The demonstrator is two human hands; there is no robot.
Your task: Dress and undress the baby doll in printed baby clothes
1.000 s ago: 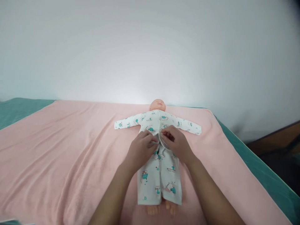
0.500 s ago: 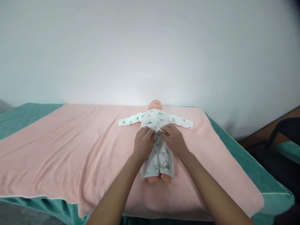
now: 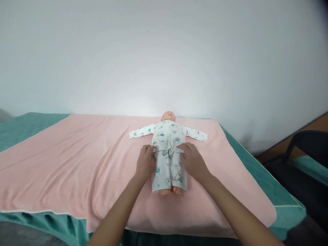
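A baby doll (image 3: 168, 116) lies on its back, head toward the wall and bare feet toward me. It wears a white long-sleeved shirt (image 3: 169, 132) with teal and pink prints, sleeves stretched out to both sides. Matching trousers (image 3: 161, 172) cover its legs. At the left end of the shirt's lower hem, my left hand (image 3: 146, 163) has its fingers closed on the cloth. My right hand (image 3: 192, 160) pinches the hem at the other end, thumb below and fingers above. Between them the hem lies over the trousers' waist, and the shirt front is together.
Under the doll a pink blanket (image 3: 112, 147) is spread, with folds on the left. It lies over a teal cover (image 3: 246, 153) on the bed. A pale wall (image 3: 164, 61) rises behind. On the right stands a black chair (image 3: 307, 143).
Both hands have moved apart from the middle of the shirt hem to its two sides. The hem, raised in the middle before, now lies flatter across the waist.
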